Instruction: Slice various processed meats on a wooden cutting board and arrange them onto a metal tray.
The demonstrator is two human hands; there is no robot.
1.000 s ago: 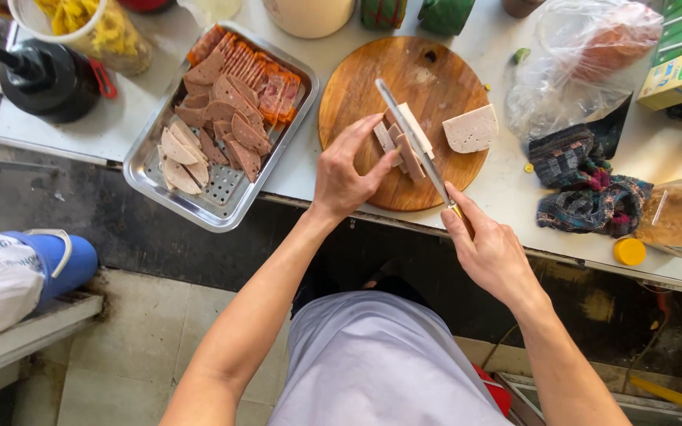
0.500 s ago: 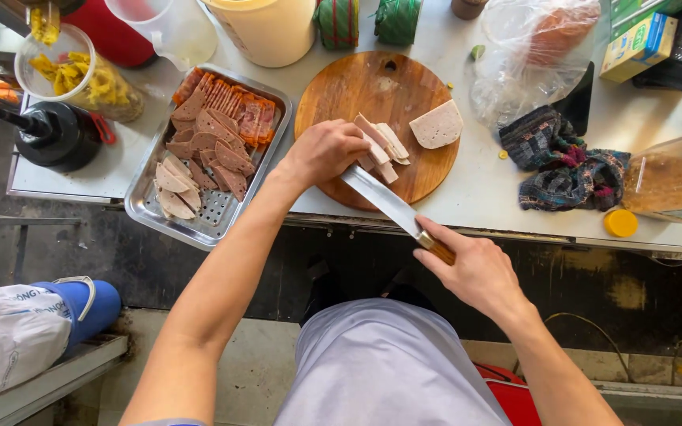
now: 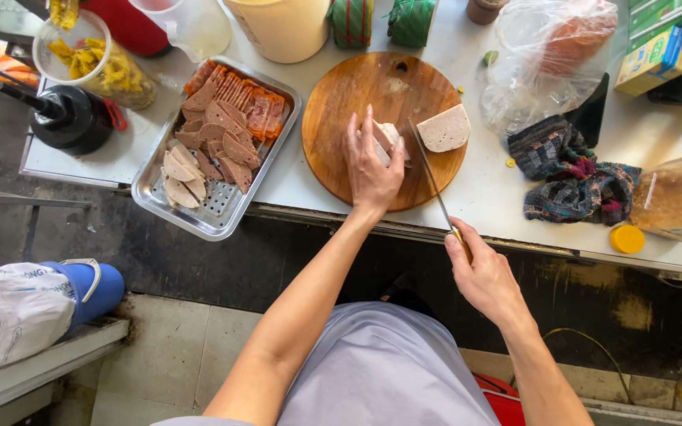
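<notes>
White table top (image 3: 483, 201) seen from above. Round wooden cutting board (image 3: 341, 150) set at centre. Metal tray (image 3: 219, 213) placed left of board, overhanging near edge. Dark cloth (image 3: 570, 177) laid right of board. Yellow cap (image 3: 627, 238) noted at right near edge. Clear plastic bag (image 3: 546, 55) placed far right.

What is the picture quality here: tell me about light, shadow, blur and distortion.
Head view: soft, even daylight; only a faint shadow under the left hand on the cutting board; mild glare on the metal tray and plastic bag; knife sharp, no motion blur; wide lens bends the table edge.
</notes>
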